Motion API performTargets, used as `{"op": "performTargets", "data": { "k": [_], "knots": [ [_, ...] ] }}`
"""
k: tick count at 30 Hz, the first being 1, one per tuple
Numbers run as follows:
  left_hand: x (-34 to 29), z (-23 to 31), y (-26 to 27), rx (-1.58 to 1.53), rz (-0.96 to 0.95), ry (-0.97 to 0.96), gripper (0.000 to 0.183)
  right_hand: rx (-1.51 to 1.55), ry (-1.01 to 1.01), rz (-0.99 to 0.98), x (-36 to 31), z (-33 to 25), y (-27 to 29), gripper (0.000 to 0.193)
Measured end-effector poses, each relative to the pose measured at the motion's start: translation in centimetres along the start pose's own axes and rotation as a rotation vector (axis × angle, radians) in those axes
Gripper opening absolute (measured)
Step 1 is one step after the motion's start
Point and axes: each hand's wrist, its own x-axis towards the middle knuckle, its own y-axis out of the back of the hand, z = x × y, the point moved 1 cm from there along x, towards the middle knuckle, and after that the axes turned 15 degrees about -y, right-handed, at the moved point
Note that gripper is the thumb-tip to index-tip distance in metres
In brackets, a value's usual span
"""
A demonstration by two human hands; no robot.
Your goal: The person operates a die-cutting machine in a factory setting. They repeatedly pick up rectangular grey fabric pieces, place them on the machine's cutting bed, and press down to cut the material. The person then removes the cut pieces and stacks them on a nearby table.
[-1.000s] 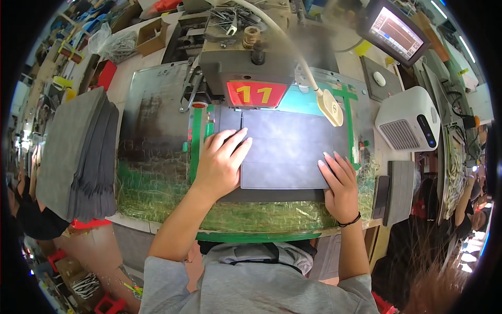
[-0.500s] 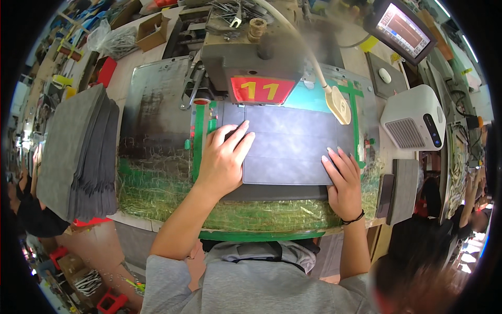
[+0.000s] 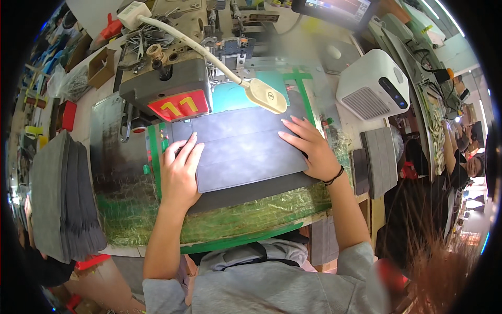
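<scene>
A flat grey leather-like panel (image 3: 246,157) with crosswise seam lines lies on the work surface, above a darker grey sheet (image 3: 256,192) that shows along its near edge. My left hand (image 3: 179,172) rests at the panel's left edge with its fingers stretched forward. On the right edge lies my right hand (image 3: 314,149), fingers spread over the panel. Neither hand grips anything visible. The dark machine head (image 3: 167,86) with a red plate stands just beyond the panel's far left corner. A cream lamp head (image 3: 266,95) on a bent neck hangs over the far edge.
To the left stands a thick stack of grey panels (image 3: 52,193). A white boxy device (image 3: 372,83), a phone (image 3: 360,170) and more grey pieces (image 3: 379,162) are at the right. A screen (image 3: 340,10) sits beyond. Another person (image 3: 465,162) is far right.
The whole view has shifted and turned, so the bench appears tilted. My right hand has moved from the panel's near right corner farther up its right edge. My left hand stays at the left edge.
</scene>
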Motion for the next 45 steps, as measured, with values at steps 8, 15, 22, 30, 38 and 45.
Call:
{"op": "performTargets", "data": {
  "k": [8,15,22,30,38,45],
  "knots": [
    [-0.1,-0.1,0.0,0.007,-0.019,0.016,0.043,-0.039,-0.013,0.035,0.8,0.7,-0.9,0.070],
    [0.5,0.5,0.7,0.027,-0.054,0.030,0.053,-0.039,-0.008,0.108,0.6,0.6,-1.5,0.066],
    [0.2,0.1,0.5,0.027,-0.081,-0.001,0.056,-0.042,-0.004,0.104,0.9,0.7,-1.5,0.068],
    [-0.6,-0.3,0.3,-0.018,-0.065,-0.002,0.063,-0.048,0.009,0.085,0.8,0.0,-1.4,0.057],
    [0.1,-0.4,-0.4,-0.019,-0.061,-0.049,0.056,0.028,0.056,0.188,-0.2,2.3,-2.8,0.048],
    [-3.6,-3.0,-0.8,0.007,-0.111,-0.037,0.065,-0.047,0.127,0.212,1.5,2.3,-5.8,0.058]
  ]
}}
